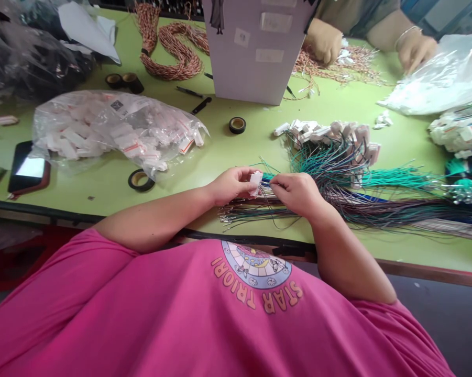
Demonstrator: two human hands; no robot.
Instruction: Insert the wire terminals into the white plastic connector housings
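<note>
Head view of a wiring bench. The left hand (231, 184) pinches a small white plastic connector housing (255, 183) between thumb and fingertips, its open face turned toward 3 o'clock, apparently so that it meets the wire ends squarely. The right hand (296, 192), just beside it at 3 o'clock, is closed narrowly on thin wires (264, 178) at the housing's mouth; whether a tip is already seated cannot be told. Both hands hover over a loose bundle of green, blue and dark wires (377, 207), which fans from the near table edge toward 3 o'clock, keeping free ends within reach. Finished leads with white housings (338, 133) lie at 1 o'clock. A clear bag of white housings (113, 131) sits at 10 o'clock on the green table (236, 152), with tape rolls (140, 180) near it. At 1 o'clock, beyond a white box (255, 52), a co-worker's hands (324, 42) sort other wires.
</note>
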